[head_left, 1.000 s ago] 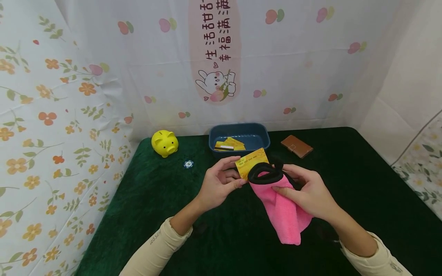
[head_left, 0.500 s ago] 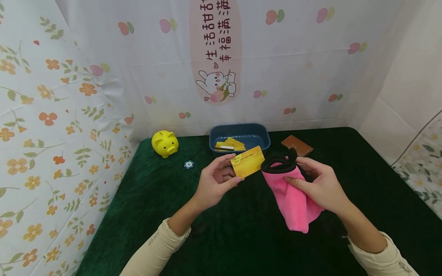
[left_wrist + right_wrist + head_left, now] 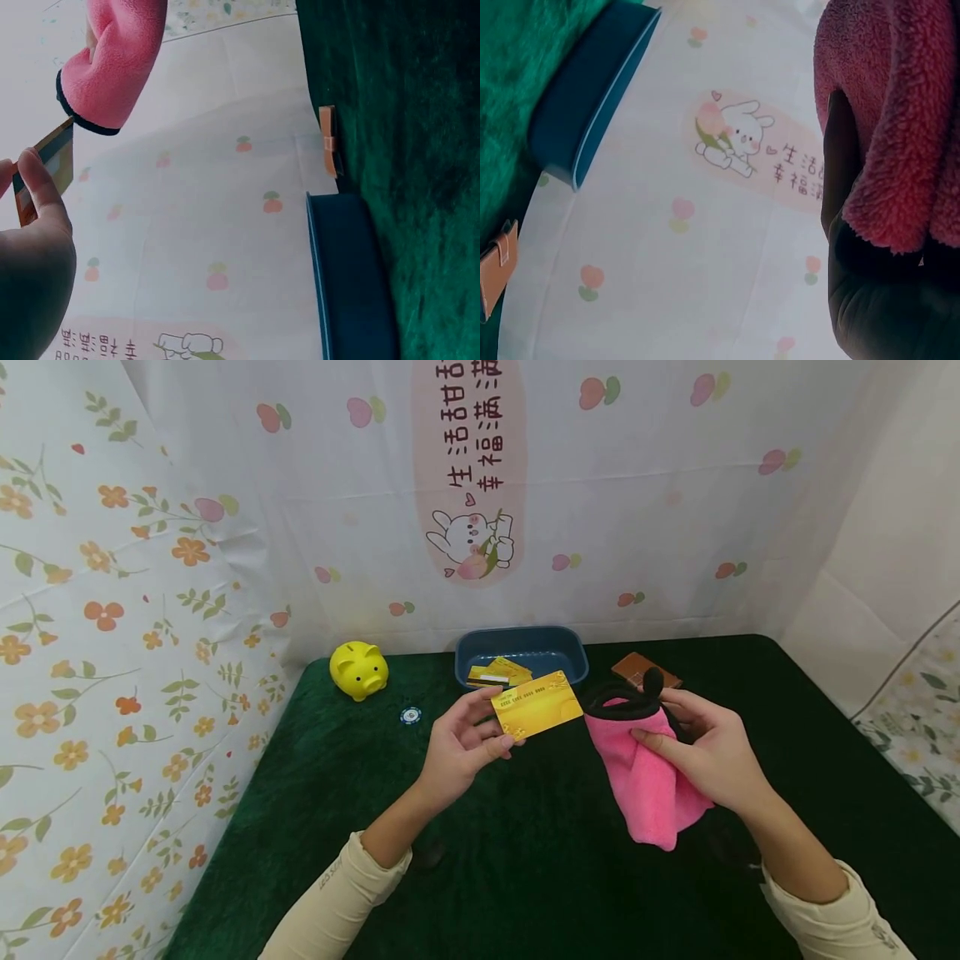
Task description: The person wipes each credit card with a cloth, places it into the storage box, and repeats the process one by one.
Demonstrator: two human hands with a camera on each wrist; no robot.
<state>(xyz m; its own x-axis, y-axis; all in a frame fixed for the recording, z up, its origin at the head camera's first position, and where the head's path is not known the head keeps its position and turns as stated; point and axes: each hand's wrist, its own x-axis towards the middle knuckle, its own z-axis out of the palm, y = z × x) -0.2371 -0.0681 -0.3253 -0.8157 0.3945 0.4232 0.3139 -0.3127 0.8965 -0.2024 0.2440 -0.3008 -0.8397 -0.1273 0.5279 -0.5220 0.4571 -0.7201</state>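
My left hand [image 3: 461, 745] pinches a gold bank card [image 3: 537, 704] by its left end, thumb in front and fingers behind. Its printed face, with embossed numbers, shows in the head view. In the left wrist view the card [image 3: 56, 161] is seen nearly edge-on. My right hand [image 3: 708, 747] grips a pink plush pouch [image 3: 637, 777] with a black drawstring rim, thumb on the near side. The pouch hangs with its mouth up, and the card's right corner is close beside that rim. In the right wrist view the plush pouch [image 3: 900, 112] covers most of the fingers.
A blue plastic basin [image 3: 573, 653] at the back of the green-covered table holds several gold cards [image 3: 510, 670]. Right of it lies a brown leather wallet [image 3: 637, 670], partly behind the pouch. A yellow piggy bank [image 3: 358, 671] and a poker chip [image 3: 410, 716] stand left.
The card has come away from the pouch mouth and moved left with my left hand, so its whole face shows. My right hand has carried the pouch right and slightly up.
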